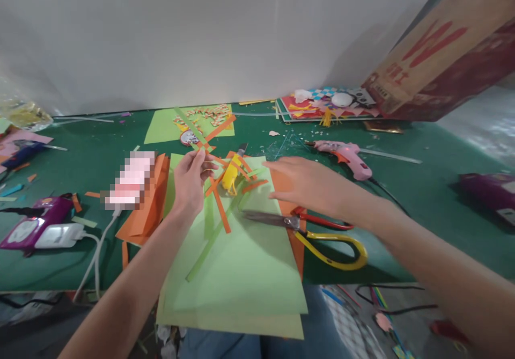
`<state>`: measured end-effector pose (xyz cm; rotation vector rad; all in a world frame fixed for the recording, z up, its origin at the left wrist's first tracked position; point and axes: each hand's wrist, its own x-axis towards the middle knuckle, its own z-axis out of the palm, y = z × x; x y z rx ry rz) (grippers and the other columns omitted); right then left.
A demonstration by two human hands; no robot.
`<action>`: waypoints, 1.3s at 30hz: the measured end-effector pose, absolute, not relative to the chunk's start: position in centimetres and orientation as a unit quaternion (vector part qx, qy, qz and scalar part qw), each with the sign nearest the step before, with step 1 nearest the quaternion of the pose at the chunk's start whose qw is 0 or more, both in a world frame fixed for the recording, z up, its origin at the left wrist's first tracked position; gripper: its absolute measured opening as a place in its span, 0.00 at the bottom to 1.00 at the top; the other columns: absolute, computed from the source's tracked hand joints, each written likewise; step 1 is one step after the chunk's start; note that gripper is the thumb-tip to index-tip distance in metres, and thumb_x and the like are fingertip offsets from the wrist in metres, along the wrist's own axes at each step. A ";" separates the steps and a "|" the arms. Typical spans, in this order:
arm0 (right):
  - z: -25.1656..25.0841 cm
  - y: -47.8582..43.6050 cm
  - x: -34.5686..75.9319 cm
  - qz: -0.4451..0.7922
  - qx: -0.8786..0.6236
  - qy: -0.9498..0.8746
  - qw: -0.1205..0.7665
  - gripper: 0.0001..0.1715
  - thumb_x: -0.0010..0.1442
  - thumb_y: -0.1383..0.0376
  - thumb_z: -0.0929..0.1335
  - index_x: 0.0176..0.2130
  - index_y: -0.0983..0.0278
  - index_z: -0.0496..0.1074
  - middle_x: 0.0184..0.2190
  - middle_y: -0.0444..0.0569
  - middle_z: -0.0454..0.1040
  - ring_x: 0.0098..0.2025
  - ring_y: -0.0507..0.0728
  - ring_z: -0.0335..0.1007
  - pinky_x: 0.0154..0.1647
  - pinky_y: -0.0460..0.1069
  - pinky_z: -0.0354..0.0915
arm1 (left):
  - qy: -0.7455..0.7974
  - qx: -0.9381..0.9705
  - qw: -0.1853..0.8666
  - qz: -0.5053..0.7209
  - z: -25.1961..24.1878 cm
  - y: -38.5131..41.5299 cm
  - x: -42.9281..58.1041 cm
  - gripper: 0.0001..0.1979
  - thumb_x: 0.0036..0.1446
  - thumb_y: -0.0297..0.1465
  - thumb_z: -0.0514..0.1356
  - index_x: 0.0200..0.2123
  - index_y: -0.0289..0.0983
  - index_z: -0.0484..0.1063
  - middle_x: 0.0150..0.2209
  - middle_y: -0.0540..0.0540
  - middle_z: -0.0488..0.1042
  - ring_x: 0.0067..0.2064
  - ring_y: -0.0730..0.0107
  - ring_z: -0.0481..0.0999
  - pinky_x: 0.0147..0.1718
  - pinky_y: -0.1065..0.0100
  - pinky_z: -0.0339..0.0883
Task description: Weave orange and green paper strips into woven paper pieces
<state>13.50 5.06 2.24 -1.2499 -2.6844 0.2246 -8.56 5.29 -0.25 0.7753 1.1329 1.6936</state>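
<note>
My left hand (190,179) pinches crossed paper strips (221,127) in orange and green, held up above the papers. My right hand (300,181) hovers to the right with fingers stretched out and apart, and nothing shows in it. Below lie light green paper sheets (241,273) over orange paper (295,241). Between the hands rests a yellow utility knife (232,174) with its blade out. Loose orange strips (255,185) lie near it. Scissors (290,222) with one red and one yellow handle lie partly open below my right hand, on the sheets.
A pink glue gun (346,155) lies at the right with a clear glue stick in it. To the left are a folded orange paper (151,209), a blurred pink device, a white charger (60,236) and cables. A brown paper bag (438,53) stands at the back right.
</note>
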 end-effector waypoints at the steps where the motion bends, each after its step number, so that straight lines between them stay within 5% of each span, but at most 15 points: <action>1: 1.9 6.0 12.4 0.099 -0.414 -0.901 0.079 0.31 0.55 0.60 0.69 0.57 0.63 0.64 0.54 0.58 0.70 0.56 0.66 0.64 0.53 0.59 0.63 | 0.462 0.311 0.462 0.690 -0.3 5.3 -8.6 0.08 0.52 0.30 0.64 0.23 0.35 0.69 0.24 0.51 0.73 0.22 0.79 0.72 0.21 0.77 0.61; 4: 0.3 8.0 9.7 0.138 -0.414 -0.896 0.076 0.43 0.49 0.55 0.73 0.59 0.65 0.60 0.55 0.60 0.68 0.56 0.69 0.63 0.52 0.60 0.62 | 0.466 0.294 0.459 0.697 -0.2 5.4 -8.8 0.08 0.52 0.30 0.64 0.24 0.34 0.69 0.23 0.51 0.73 0.22 0.80 0.72 0.20 0.77 0.61; 9: -1.6 8.5 8.3 0.185 -0.466 -0.851 0.157 0.27 0.53 0.67 0.70 0.52 0.68 0.66 0.43 0.55 0.74 0.50 0.62 0.65 0.48 0.53 0.62 | 0.469 0.263 0.463 0.705 -0.2 5.5 -8.9 0.08 0.50 0.30 0.65 0.24 0.35 0.69 0.23 0.52 0.72 0.22 0.81 0.71 0.21 0.78 0.61; 14: -1.4 8.7 9.4 0.214 -0.457 -0.846 0.170 0.22 0.51 0.75 0.67 0.47 0.65 0.70 0.36 0.49 0.75 0.39 0.56 0.70 0.40 0.49 0.63 | 0.470 0.257 0.473 0.699 0.0 5.5 -8.7 0.07 0.51 0.28 0.63 0.24 0.34 0.69 0.22 0.52 0.72 0.21 0.81 0.71 0.20 0.77 0.60; 18: -0.8 9.2 10.5 0.174 -0.374 -0.902 0.130 0.11 0.51 0.75 0.66 0.34 0.63 0.75 0.34 0.50 0.76 0.41 0.58 0.70 0.44 0.51 0.64 | 0.471 0.259 0.475 0.697 0.1 5.4 -8.7 0.08 0.51 0.29 0.64 0.23 0.34 0.68 0.23 0.52 0.72 0.21 0.81 0.71 0.20 0.77 0.60; 24: 0.2 9.8 10.7 0.092 -0.280 -0.954 0.047 0.25 0.48 0.78 0.66 0.46 0.65 0.73 0.48 0.55 0.72 0.52 0.62 0.66 0.49 0.54 0.63 | 0.475 0.265 0.475 0.692 0.1 5.3 -8.7 0.09 0.49 0.31 0.66 0.24 0.35 0.68 0.23 0.52 0.72 0.22 0.81 0.70 0.21 0.77 0.60; 31: 0.6 9.0 9.2 0.058 -0.280 -0.958 -0.028 0.14 0.54 0.77 0.61 0.37 0.66 0.71 0.37 0.53 0.73 0.40 0.58 0.70 0.33 0.48 0.61 | 0.470 0.267 0.477 0.693 0.0 5.4 -8.8 0.09 0.50 0.31 0.65 0.24 0.35 0.68 0.24 0.52 0.72 0.22 0.81 0.70 0.22 0.77 0.60; 39: 0.8 9.5 9.3 0.069 -0.318 -0.945 -0.032 0.13 0.54 0.76 0.61 0.37 0.66 0.70 0.35 0.52 0.73 0.38 0.57 0.70 0.30 0.47 0.56 | 0.468 0.268 0.480 0.692 0.0 5.4 -8.9 0.10 0.46 0.32 0.67 0.23 0.35 0.69 0.24 0.52 0.72 0.22 0.81 0.70 0.22 0.77 0.60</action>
